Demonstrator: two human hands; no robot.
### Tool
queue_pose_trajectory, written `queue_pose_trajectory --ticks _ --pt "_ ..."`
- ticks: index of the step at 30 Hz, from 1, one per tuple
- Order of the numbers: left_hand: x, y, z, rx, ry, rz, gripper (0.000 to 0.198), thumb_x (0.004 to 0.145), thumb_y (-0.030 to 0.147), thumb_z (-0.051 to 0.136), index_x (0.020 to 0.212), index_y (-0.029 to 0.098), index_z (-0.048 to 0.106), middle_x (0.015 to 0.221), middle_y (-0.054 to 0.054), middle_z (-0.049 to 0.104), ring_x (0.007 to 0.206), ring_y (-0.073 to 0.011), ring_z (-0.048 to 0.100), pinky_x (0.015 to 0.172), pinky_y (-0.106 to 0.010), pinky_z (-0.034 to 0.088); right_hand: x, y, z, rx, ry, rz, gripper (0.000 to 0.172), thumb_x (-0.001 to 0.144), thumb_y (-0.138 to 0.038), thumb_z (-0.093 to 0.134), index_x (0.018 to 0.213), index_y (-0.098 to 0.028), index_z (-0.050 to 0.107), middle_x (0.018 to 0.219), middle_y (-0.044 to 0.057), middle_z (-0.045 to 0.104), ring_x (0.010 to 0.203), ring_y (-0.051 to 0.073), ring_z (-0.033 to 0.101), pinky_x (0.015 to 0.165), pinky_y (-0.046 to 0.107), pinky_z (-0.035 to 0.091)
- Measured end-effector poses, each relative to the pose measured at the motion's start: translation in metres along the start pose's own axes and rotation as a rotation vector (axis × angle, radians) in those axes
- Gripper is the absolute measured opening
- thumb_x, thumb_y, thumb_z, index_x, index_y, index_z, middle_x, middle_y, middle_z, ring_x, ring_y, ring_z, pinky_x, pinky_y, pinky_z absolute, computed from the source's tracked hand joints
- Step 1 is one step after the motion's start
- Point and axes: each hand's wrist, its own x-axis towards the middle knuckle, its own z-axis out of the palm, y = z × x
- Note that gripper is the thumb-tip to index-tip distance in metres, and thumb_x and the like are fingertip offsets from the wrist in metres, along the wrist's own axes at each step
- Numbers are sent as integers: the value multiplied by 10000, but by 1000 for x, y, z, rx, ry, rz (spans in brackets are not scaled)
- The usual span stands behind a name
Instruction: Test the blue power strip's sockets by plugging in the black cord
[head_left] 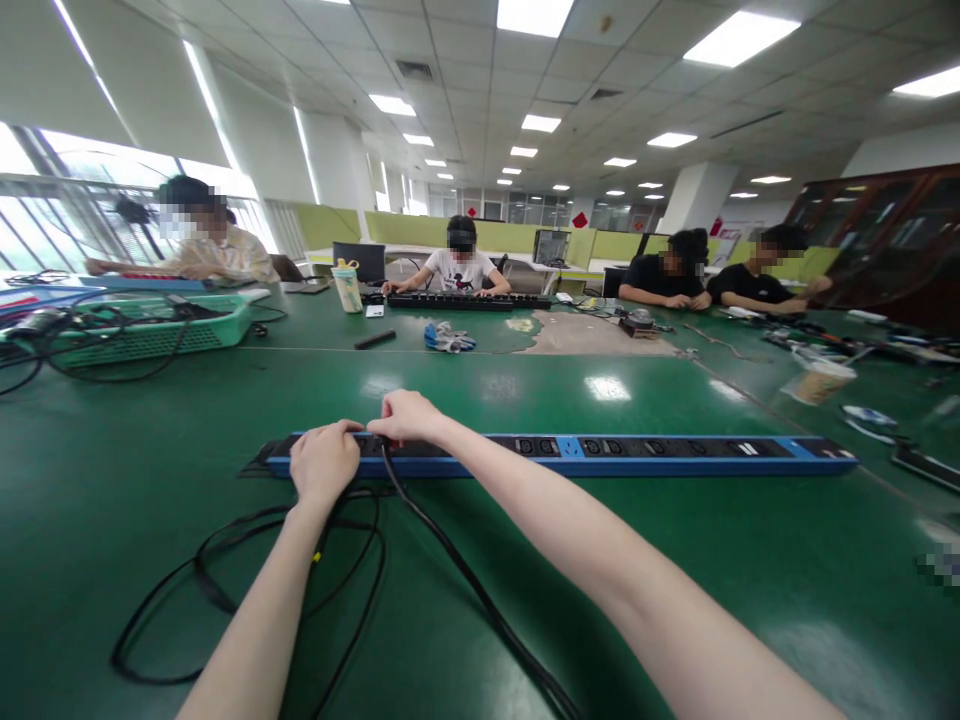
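Where the hands meet: the left end of the strip (637, 452), close in front of the person.
Strip: a long blue-edged bar with a black socket face. It lies flat across the desk (675, 600), running from left to far right.
Left hand (324, 462): knuckles up and fingers curled nearly closed. It rests on the strip's near edge at its left end. Whether the fingers actually grip the bar cannot be told.
Right hand (406, 415): palm down on the socket face, just right of the left hand and almost touching it. The fingers are bent and drawn together over the point where the cable (465, 575) joins the strip. The plug is hidden beneath them, so a grip cannot be confirmed.
Cable: black. It leaves the strip between the two hands and runs toward the viewer under the right forearm.
Loops (196, 562): slack black cable lying in wide coils on the desk, beneath the left forearm.
Basket (187, 335): green mesh at far left, with dark wires lying in it and trailing over its rim.
Rag (448, 338): a blue-white bundle at mid-desk, well beyond the strip.
Marker (375, 339): a short black stick left of the rag.
Cup (821, 381): paper, at right and well apart from the strip.
Far side: four seated people, their hands at their own work.
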Motion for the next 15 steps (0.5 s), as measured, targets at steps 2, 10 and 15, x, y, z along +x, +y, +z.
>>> queue_pose_trajectory --ticks 2,10,15 --pt "0 0 0 -4 2 0 444 962 220 404 1189 248 785 1178 -142 765 1205 -324 634 1044 -446 402 2 4 7 22 9 20 264 899 -388 693 724 -193 661 650 6 726 677 153 690 664 214 482" --pt "-2 2 -2 8 7 7 444 965 207 398 1176 237 787 1169 -137 771 1201 -309 635 1044 -427 400 16 5 11 -1 26 71 234 883 -360 702 714 -198 686 704 7 753 743 145 716 680 197 494" --pt "-2 2 1 31 12 4 459 974 215 373 1192 206 777 1198 -161 760 1218 -329 631 1052 -449 403 26 -3 18 -67 63 91 262 849 -450 754 802 -197 705 753 44 776 858 196 753 728 238 537"
